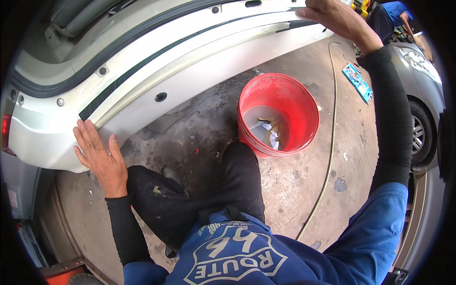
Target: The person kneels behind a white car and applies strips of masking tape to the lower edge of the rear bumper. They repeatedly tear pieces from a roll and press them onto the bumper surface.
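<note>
Bare concrete floor (294, 199), stained and scuffed, spreads under everything here, and over its far left side reaches the big one: a white car's rear bumper (204, 69), a long curved shell with a smooth, satiny face, stepped ledges along the top and a black rubber seal (47, 90) arcing above it. Over at the right edge of the floor sits a silver car (425, 88), glossy and rounded, with someone in a blue sleeve (396, 10) bent beyond its front. Down to the red bucket (301, 109), round-mouthed plastic, standing on the concrete near the bumper's lower edge, and past it a thin yellowish hose (334, 109) snakes along the floor. Now the hands: the bumper lies right under the left hand (99, 154), open, fingers spread flat by its left end, and under the right hand (339, 19), bent over the upper edge near the opposite end; whether those curled fingers grip anything, I cannot tell. Beyond the hose, a flat turquoise case (357, 83); inside the bucket, crumpled tan and white scraps (274, 135) in cloudy water; and smallest, a dark round hole (161, 97) in the bumper's face.
</note>
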Available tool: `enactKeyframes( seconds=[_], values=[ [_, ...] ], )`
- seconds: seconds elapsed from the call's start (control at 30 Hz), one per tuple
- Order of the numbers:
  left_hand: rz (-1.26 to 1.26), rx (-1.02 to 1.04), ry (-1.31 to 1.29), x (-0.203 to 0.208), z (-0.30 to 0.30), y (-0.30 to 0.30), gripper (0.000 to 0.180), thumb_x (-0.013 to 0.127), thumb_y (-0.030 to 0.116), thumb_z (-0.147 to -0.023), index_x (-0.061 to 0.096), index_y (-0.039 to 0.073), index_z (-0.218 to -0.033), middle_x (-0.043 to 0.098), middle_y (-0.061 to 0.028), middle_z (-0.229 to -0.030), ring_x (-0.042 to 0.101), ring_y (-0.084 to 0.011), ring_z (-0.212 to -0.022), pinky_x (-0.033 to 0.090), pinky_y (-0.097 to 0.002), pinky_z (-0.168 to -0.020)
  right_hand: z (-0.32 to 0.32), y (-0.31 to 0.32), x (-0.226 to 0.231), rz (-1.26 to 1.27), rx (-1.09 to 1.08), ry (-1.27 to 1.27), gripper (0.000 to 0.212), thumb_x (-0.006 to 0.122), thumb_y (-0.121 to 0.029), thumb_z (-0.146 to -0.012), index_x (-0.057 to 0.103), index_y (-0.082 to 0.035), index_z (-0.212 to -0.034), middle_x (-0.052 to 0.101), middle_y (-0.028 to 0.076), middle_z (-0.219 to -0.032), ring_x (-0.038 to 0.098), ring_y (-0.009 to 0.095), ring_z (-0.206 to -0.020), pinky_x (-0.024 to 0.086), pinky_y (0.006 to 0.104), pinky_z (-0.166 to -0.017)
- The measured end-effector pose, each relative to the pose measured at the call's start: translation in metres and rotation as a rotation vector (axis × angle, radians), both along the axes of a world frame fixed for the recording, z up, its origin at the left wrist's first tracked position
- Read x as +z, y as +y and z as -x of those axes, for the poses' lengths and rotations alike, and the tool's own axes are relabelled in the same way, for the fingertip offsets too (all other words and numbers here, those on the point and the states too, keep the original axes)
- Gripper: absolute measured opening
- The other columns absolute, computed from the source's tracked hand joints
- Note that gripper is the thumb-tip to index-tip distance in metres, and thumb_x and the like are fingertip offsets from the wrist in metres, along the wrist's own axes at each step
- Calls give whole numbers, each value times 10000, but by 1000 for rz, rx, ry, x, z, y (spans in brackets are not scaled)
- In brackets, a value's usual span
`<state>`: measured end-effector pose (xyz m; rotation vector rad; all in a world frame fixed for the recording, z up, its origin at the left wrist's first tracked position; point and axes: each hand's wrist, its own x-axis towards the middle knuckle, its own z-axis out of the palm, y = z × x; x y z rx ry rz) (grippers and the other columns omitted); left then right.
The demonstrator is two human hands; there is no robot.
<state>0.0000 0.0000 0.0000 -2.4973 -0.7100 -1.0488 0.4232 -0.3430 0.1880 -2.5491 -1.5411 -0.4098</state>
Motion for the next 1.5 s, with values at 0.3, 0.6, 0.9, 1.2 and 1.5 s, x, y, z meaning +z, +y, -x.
enactKeyframes(
  seconds=[0.3,0.6,0.9,1.2,1.5],
  values=[
    [-50,-43,24,3,2,2,708,548,314,-1056,239,71,-1644,234,-150,-1709,196,-330,-1585,116,-536,-1259,-8,3,-47,-122,-16,-357,386,699,-379,-928,703,-25,-772,673,200,-705,691,350,-643,533,452,-620],
    [-78,-2,67,3,1,1,739,573,330,-1042,233,76,-1647,230,-147,-1710,194,-326,-1586,115,-542,-1262,-4,25,-53,17,-113,-419,426,726,-419,-884,723,-15,-746,672,211,-677,695,382,-659,543,478,-650],
    [-37,-225,70,13,-63,-36,801,674,286,-968,281,59,-1628,267,-139,-1699,215,-324,-1581,123,-550,-1265,-2,35,-57,-21,-116,-477,410,761,-412,-837,730,-19,-725,675,216,-681,698,391,-679,543,483,-654],
    [-54,-573,102,23,-226,-121,813,717,355,-927,366,37,-1587,333,-135,-1667,251,-282,-1567,168,-491,-1278,-3,44,-59,-4,-145,-502,409,793,-411,-794,731,-15,-713,674,213,-673,696,383,-667,541,475,-645],
    [-322,-464,22,36,-319,-167,585,476,279,-998,509,-75,-1462,450,-256,-1565,351,-384,-1506,176,-526,-1263,-14,43,-60,20,-132,-469,396,744,-412,-899,749,-17,-870,701,212,-800,714,396,-812,558,484,-694]
  ],
)
